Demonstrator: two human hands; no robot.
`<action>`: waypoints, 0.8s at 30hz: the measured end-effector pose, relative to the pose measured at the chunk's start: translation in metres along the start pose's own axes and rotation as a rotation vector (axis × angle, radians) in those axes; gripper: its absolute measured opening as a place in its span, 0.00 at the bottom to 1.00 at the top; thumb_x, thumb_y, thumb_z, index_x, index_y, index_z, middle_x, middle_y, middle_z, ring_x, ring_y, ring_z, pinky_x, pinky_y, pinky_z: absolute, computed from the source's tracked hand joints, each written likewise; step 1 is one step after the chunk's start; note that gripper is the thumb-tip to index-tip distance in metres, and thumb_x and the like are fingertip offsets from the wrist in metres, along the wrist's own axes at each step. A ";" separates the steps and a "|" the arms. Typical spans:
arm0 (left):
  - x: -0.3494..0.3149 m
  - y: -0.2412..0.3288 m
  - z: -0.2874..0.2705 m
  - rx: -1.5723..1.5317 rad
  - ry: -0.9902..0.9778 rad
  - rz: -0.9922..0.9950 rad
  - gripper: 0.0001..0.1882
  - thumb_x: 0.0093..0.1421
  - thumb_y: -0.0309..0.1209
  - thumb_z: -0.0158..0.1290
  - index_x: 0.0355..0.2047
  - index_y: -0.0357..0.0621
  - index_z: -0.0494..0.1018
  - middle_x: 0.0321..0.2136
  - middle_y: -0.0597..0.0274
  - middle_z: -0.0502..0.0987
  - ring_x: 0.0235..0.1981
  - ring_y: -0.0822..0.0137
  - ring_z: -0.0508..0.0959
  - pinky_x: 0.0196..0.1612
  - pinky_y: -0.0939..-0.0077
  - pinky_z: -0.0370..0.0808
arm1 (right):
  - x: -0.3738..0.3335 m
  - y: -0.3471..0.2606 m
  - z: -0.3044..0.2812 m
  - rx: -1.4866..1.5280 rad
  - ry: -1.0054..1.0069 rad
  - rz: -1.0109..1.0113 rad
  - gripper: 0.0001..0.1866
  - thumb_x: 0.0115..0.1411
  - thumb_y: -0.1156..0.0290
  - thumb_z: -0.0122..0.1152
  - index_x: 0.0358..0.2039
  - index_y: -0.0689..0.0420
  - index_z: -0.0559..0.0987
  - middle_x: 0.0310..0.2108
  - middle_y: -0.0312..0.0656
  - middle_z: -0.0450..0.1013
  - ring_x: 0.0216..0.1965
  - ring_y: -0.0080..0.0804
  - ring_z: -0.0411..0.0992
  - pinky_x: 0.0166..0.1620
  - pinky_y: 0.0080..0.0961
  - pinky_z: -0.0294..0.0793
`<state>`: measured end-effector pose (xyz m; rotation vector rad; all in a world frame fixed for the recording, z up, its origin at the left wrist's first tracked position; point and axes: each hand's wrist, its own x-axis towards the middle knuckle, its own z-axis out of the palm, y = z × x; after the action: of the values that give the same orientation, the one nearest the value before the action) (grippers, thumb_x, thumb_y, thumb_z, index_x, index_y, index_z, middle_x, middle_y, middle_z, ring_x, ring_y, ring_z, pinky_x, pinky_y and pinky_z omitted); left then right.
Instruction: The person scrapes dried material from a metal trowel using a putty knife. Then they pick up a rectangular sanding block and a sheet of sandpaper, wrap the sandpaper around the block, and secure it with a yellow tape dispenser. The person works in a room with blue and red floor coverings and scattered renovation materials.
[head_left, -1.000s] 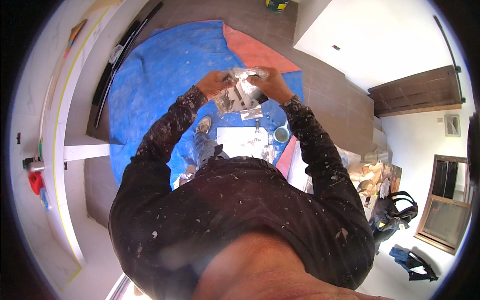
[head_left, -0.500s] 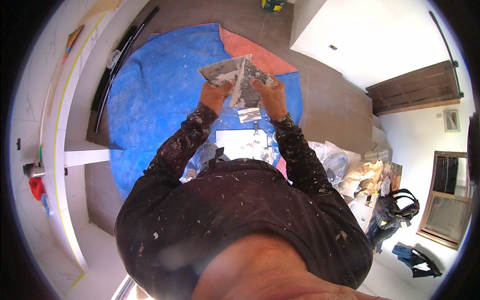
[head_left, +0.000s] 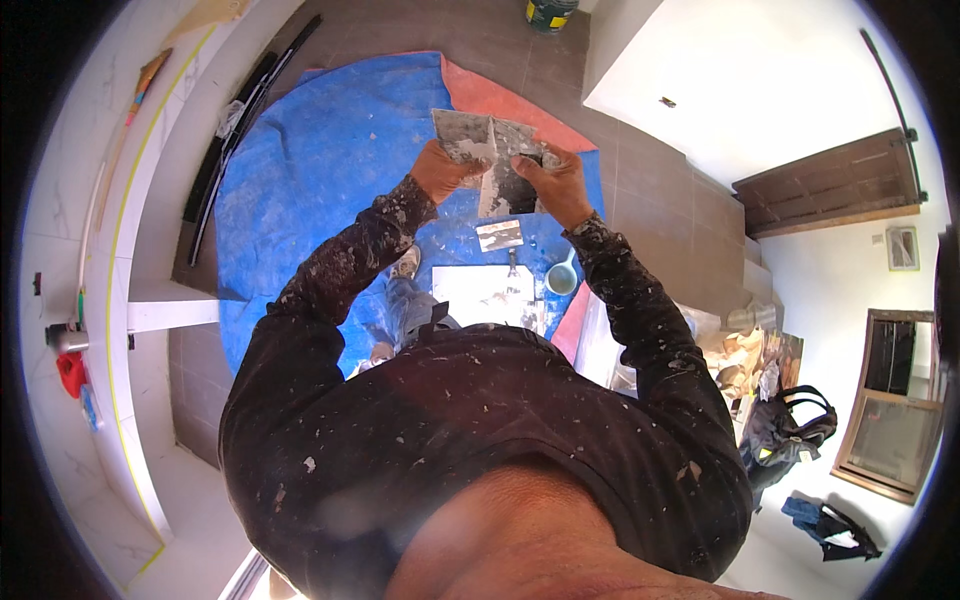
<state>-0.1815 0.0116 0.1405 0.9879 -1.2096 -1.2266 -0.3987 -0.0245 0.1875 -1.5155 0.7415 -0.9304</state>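
Two flat grey scraper blades smeared with pale plaster are in my hands over the blue tarp. My left hand (head_left: pixel 440 175) is closed on the left scraper blade (head_left: pixel 460 127), thumb lying across its face. Gripped by my right hand (head_left: pixel 562 188) is the right scraper blade (head_left: pixel 506 192), which hangs lower and has a dark patch beside the thumb. The two blades meet or overlap near the middle; which lies in front I cannot tell. Below them a smaller plaster-marked plate (head_left: pixel 500 235) lies on the tarp, near a narrow handled tool (head_left: pixel 513 264).
The blue tarp (head_left: pixel 310 190), with a folded red side, covers the brown tiles. A light blue handled pot (head_left: pixel 562 279) stands right of a white board (head_left: pixel 470 285). Dark long bars (head_left: pixel 215 150) lie along the left wall. A bucket (head_left: pixel 549 14) stands far off; bags (head_left: pixel 790 425) lie right.
Both hands have shifted right with the blades, and the blades now spread flatter, with less of an angle between them. The light blue pot and my left shoe have come into clearer view.
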 end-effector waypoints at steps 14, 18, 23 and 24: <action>0.013 0.002 -0.009 0.024 -0.022 -0.069 0.22 0.53 0.34 0.69 0.44 0.36 0.76 0.37 0.62 0.81 0.37 0.71 0.79 0.41 0.72 0.78 | 0.020 0.007 -0.009 -0.065 0.062 0.025 0.13 0.58 0.70 0.65 0.39 0.66 0.81 0.32 0.35 0.79 0.32 0.17 0.73 0.37 0.20 0.75; 0.020 -0.009 -0.016 0.020 -0.114 -0.137 0.23 0.53 0.34 0.69 0.46 0.36 0.76 0.38 0.61 0.81 0.38 0.70 0.79 0.41 0.71 0.78 | 0.029 0.016 -0.027 -0.077 -0.164 0.000 0.13 0.58 0.70 0.66 0.40 0.65 0.81 0.33 0.35 0.79 0.34 0.18 0.74 0.39 0.21 0.75; 0.020 0.006 -0.014 0.062 -0.194 -0.179 0.25 0.53 0.33 0.69 0.49 0.37 0.75 0.40 0.60 0.81 0.39 0.68 0.79 0.44 0.68 0.78 | 0.025 0.011 -0.027 -0.227 -0.217 -0.117 0.15 0.59 0.71 0.66 0.44 0.65 0.81 0.32 0.38 0.78 0.32 0.20 0.72 0.37 0.24 0.74; 0.025 0.003 -0.020 0.070 -0.235 -0.186 0.26 0.52 0.33 0.69 0.49 0.37 0.75 0.40 0.60 0.81 0.39 0.68 0.79 0.45 0.68 0.78 | 0.028 0.010 -0.027 -0.256 -0.235 -0.098 0.15 0.59 0.71 0.65 0.44 0.65 0.81 0.32 0.38 0.78 0.32 0.20 0.72 0.38 0.24 0.74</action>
<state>-0.1627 -0.0145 0.1438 1.0480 -1.3731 -1.4880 -0.4087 -0.0631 0.1829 -1.8643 0.6376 -0.7316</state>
